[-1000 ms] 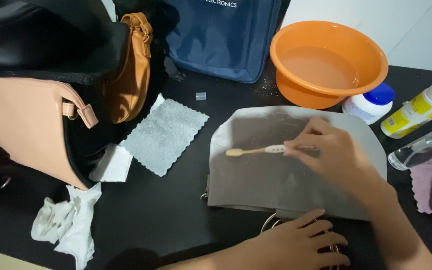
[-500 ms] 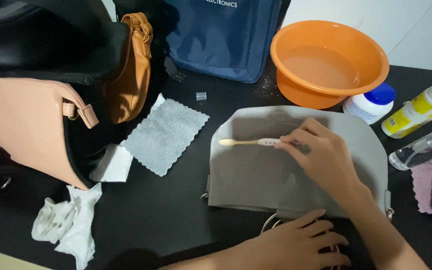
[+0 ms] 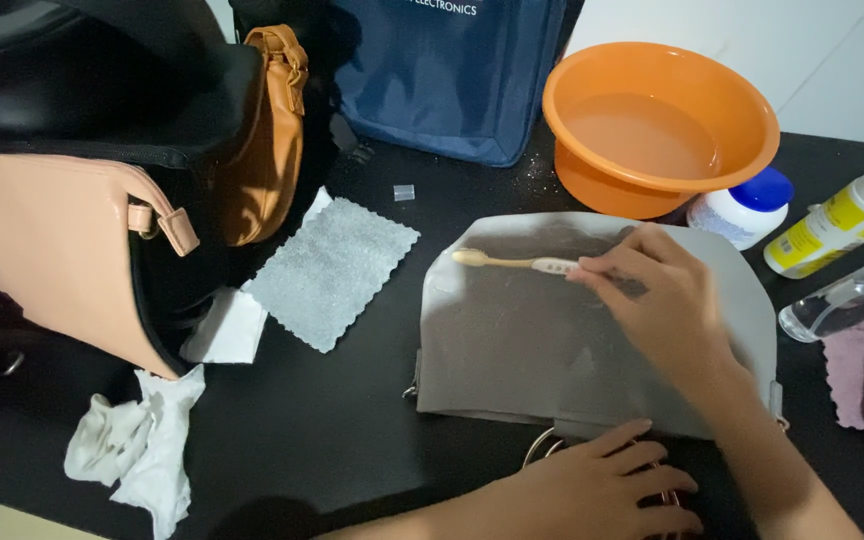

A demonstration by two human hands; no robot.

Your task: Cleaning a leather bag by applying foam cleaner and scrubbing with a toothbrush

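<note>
Right hand (image 3: 667,300) pinches the handle end of a light, stiff toothbrush (image 3: 512,262), its head near the upper left edge of the soft grey bag (image 3: 512,350), which lies flat on the table (image 3: 332,430). Left hand (image 3: 592,490) presses flat, fingers spread, on the bag's lower edge beside its metal ring handle (image 3: 537,445).

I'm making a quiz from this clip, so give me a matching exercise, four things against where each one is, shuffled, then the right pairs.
Things:
1. toothbrush
2. orange basin
3. left hand
4. grey cloth

Places:
A. left of the grey bag, flat on the black table
B. pressed on the bag's near edge, over a metal ring
C. beyond the bag, with water in it
D. in the right hand, head on the bag's far left part

Pairs: 1-D, 2-C, 3-B, 4-A
</note>
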